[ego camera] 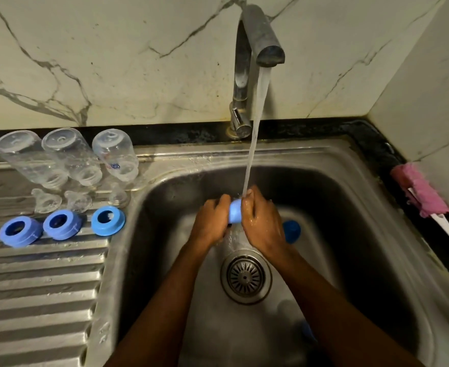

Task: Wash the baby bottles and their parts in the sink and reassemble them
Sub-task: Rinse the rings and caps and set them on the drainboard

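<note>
Both grips are closed on a pale blue cap (234, 213): left hand (212, 221) and right hand (261, 223) curl round its two ends under the stream (255, 128), low in the sink (355, 207). This looks like rinsing. Another blue piece (292, 231) lies just beside the right hand. Next, I'd guess, the cap joins the bottles (67, 157), teats (77, 201) and rings (61, 224) on the bench (40, 274).
</note>
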